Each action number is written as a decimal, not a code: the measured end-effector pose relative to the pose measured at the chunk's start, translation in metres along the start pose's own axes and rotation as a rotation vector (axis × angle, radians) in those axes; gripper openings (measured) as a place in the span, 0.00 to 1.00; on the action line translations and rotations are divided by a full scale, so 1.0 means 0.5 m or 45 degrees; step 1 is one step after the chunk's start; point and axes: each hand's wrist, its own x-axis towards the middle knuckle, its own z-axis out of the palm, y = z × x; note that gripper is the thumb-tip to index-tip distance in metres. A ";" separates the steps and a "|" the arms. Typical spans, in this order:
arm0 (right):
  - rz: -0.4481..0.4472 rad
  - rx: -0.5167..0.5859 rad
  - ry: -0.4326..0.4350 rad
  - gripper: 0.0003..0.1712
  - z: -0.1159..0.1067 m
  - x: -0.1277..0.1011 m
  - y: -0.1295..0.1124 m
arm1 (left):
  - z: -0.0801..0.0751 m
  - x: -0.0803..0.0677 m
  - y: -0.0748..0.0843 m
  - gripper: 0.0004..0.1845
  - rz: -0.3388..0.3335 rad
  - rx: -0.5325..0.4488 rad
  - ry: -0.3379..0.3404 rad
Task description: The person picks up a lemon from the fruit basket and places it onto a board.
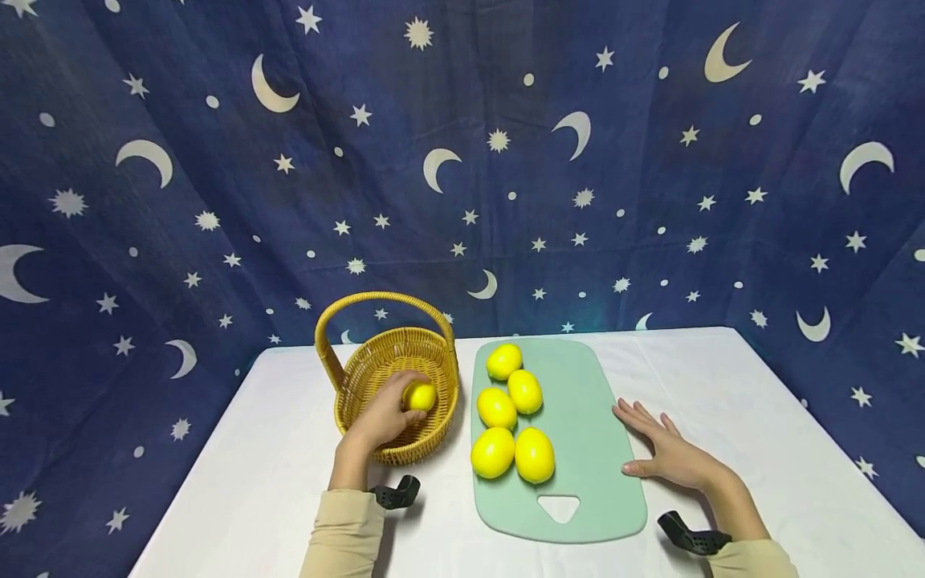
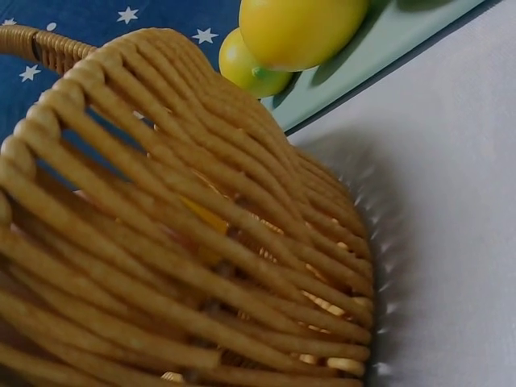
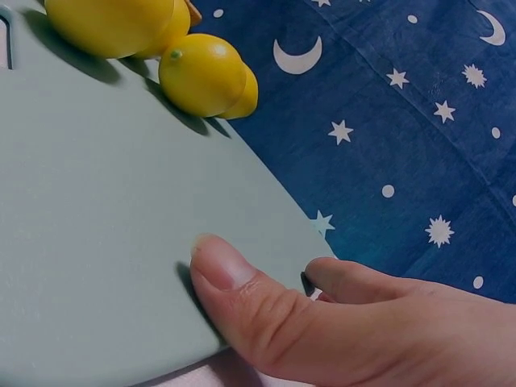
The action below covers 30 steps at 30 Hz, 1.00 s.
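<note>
— While the left hand (image 1: 386,417) sits inside the wicker basket (image 1: 433,365), what has it got?

— Its fingers are curled round one lemon (image 1: 419,396), held low over the basket floor. I judge this to be the moment of setting the fruit down in there; it is not yet let go.

— Anything else in the basket under that hand?

— From the head view, nothing but the lemon in the fingers. The left wrist view shows only woven wall, so the floor beneath is partly hidden.

— And beyond the basket?

— Just to the right of the left hand lies the green cutting board (image 1: 592,433), with five lemons (image 1: 513,454) on it: two nearest the person and touching, two further out, one at the far end.

— The right hand (image 1: 668,451)?

— Flat, fingers straight and a little spread, resting at the board's right edge; its thumb lies on the board.

— What does the next move call for, in your view?

— Loosening the fingers so the lemon settles without rolling, then lifting the hand clear of the arched handle (image 1: 383,305) above it.
</note>
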 end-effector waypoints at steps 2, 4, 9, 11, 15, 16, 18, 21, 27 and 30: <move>0.000 -0.008 0.000 0.58 -0.002 0.004 0.000 | -0.001 0.002 -0.001 0.25 0.004 -0.003 0.000; 0.001 -0.013 -0.003 0.58 -0.003 0.007 0.000 | -0.001 0.005 -0.003 0.25 0.008 0.004 0.003; -0.004 -0.011 0.001 0.58 -0.001 0.011 0.004 | -0.001 0.008 -0.004 0.24 0.001 0.041 0.004; -0.007 -0.008 0.005 0.58 0.000 0.009 0.006 | -0.001 0.008 -0.004 0.24 -0.006 0.063 0.007; -0.005 -0.004 0.014 0.57 0.003 0.004 0.011 | 0.003 0.005 -0.001 0.24 -0.008 0.097 0.025; -0.005 -0.004 0.017 0.57 0.004 0.003 0.012 | 0.003 0.005 0.001 0.25 -0.009 0.096 0.027; -0.004 -0.003 0.022 0.57 0.005 0.001 0.014 | 0.004 0.004 0.005 0.25 -0.004 0.106 0.043; -0.007 0.009 0.026 0.57 0.006 0.000 0.015 | -0.002 0.000 0.015 0.25 0.011 0.112 0.071; -0.006 0.016 0.029 0.58 0.006 0.003 0.012 | -0.033 -0.015 0.053 0.25 0.076 0.124 0.123; -0.003 0.017 0.030 0.58 0.004 0.002 0.010 | -0.050 -0.027 0.081 0.25 0.095 0.133 0.125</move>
